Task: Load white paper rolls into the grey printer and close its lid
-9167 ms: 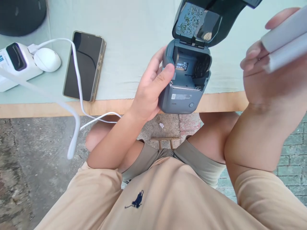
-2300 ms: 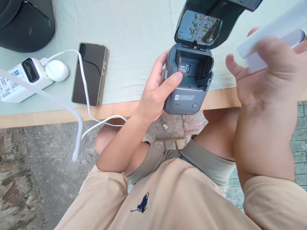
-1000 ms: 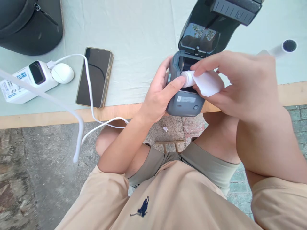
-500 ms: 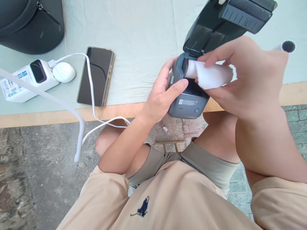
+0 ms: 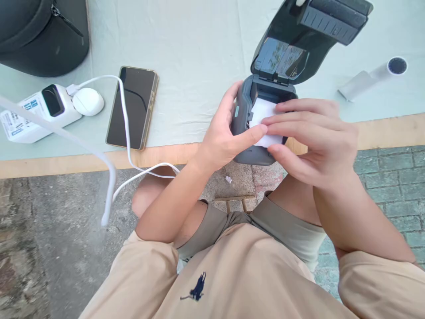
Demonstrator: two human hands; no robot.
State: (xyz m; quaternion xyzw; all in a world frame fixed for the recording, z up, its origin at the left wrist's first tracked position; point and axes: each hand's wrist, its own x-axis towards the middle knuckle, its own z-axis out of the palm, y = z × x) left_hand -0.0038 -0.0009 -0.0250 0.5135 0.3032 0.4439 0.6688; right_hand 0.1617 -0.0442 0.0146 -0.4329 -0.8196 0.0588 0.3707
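Observation:
A dark grey label printer (image 5: 254,155) is held at the table's front edge, its hinged lid (image 5: 282,57) swung up and back. My left hand (image 5: 226,133) wraps round its left side, fingers behind and thumb reaching over the compartment onto the paper. Inside lies a white paper roll (image 5: 263,113), its loose end spread toward the front of the opening. My right hand (image 5: 312,137) comes in from the right, fingertips on the paper and thumb at its lower right edge. The fingers partly cover the roll.
A phone (image 5: 133,106) lies left on the cloth, crossed by a white cable (image 5: 126,110). Beyond it are a white power bank (image 5: 40,113), a white earbud case (image 5: 88,101) and a black zipped bag (image 5: 43,40). Another white roll (image 5: 375,77) lies at right.
My right hand has lowered the paper roll into the printer and turned, its fingers now over the paper. The open lid shows more of its inside. My left hand keeps its hold.

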